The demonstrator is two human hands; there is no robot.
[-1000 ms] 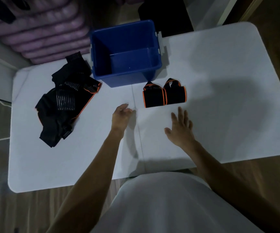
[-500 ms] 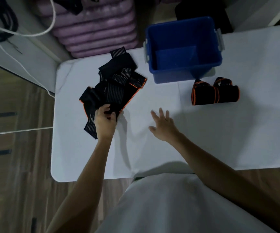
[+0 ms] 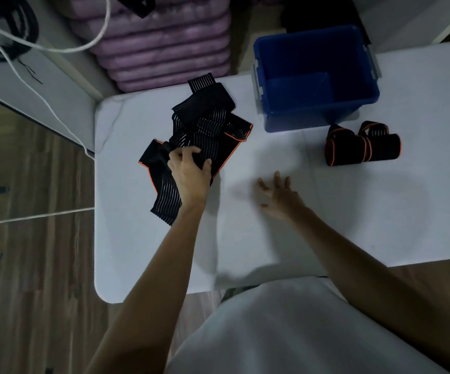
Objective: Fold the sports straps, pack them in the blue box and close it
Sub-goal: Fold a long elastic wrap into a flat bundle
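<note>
The left hand (image 3: pixel 190 172) grips the near part of a loose heap of black sports straps (image 3: pixel 205 125), its fingers curled over the fabric and its thumb pressed against the orange-trimmed edge. The heap lies unfolded on the left portion of the white table (image 3: pixel 380 225), showing pale ribbed striping and thin orange piping; one striped end reaches toward the table's near left side, another toward its far edge.

The right hand (image 3: pixel 279 197) is released, fingers spread and relaxed, low over the bare tabletop just right of the heap and apart from it; whether it touches the surface cannot be told.

Two folded straps (image 3: pixel 362 144), black with orange edging, lie side by side and touching on the table, to the right of both hands and just in front of the blue box (image 3: pixel 315 76). The blue box stands open at the table's far edge, between the heap and the folded straps; nothing is visible inside it. A pale latch sits on each of its short sides.

Beyond the table's far edge lies a stack of purple cushions (image 3: pixel 164 47), crossed by a white cord (image 3: pixel 56 48). Wooden flooring (image 3: pixel 29 292) shows to the left. The person's white garment (image 3: pixel 285 333) fills the lower frame.
</note>
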